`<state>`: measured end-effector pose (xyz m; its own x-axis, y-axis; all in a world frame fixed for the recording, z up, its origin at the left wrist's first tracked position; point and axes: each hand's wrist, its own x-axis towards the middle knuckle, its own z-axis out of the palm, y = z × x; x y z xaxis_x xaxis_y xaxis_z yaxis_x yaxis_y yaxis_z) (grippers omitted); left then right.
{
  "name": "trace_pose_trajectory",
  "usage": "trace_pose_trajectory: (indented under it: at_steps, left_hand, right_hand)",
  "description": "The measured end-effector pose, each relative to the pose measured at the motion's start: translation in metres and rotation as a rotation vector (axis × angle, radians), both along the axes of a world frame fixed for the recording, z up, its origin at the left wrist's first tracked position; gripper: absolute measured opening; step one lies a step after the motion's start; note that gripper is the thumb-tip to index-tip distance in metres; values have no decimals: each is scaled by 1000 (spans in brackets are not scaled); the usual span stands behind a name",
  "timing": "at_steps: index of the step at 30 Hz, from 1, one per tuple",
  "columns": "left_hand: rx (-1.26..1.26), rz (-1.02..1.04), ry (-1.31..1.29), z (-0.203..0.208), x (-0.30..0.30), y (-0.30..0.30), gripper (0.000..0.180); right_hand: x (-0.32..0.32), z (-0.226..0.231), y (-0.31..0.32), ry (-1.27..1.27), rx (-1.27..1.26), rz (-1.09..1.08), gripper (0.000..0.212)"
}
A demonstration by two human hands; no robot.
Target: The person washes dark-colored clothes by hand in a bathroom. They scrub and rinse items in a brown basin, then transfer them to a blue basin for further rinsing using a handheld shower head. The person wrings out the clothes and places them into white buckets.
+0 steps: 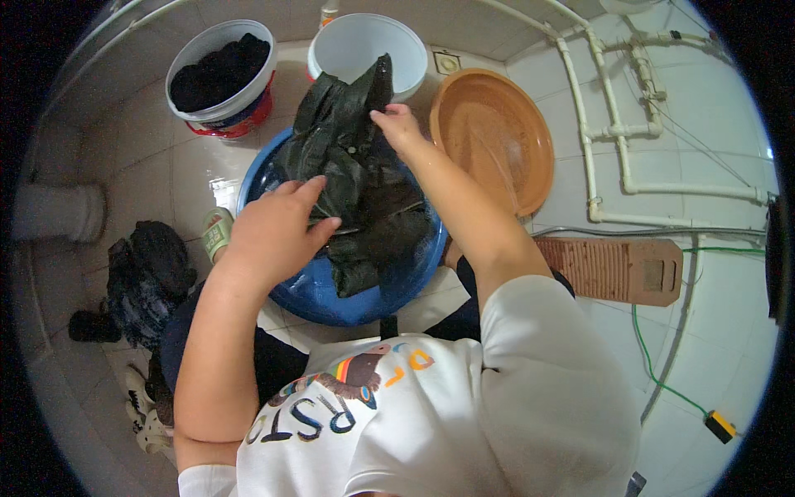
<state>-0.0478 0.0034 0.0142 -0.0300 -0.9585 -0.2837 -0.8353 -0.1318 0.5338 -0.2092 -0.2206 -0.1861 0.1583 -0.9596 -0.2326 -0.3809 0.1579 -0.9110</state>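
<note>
Hands (277, 228) (397, 124): two, both gripping one dark wet garment (352, 178) | basins: two | buckets: two

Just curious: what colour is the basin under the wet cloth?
Blue; the basin shows best in the head view.

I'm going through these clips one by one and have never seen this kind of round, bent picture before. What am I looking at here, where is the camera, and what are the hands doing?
There is no machine here: a person works with two bare hands. The single picture comes from a wide fisheye camera worn on the person's head, looking down, so straight edges bend near the rim and the forearms enter from below.

On the tiled floor stands a blue basin. Both hands grip a dark wet garment over it: the left hand at its near side, the right hand near its raised top.

Around it: a white bucket holding dark clothes, an empty white bucket, an orange basin, a wooden washboard and a pile of dark clothes at the left.
</note>
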Motion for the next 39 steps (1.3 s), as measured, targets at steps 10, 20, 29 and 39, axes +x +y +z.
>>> trace_pose_trajectory:
  at_steps: [10,20,29,39]
  left_hand:
    - [66,-42,23,7,-19,-16,49]
    - [196,-16,-29,-15,-33,-32,49]
    - [273,-71,-187,-47,-32,-47,47]
    - [315,-99,-164,-63,-45,-59,48]
  right_hand:
    - [-211,44,-62,832,44,645,45]
    - [-469,97,-52,1564,-158,121,34]
    - [-545,57,-75,1998,-361,207,20]
    - [-546,52,-103,1870,-93,-30,19]
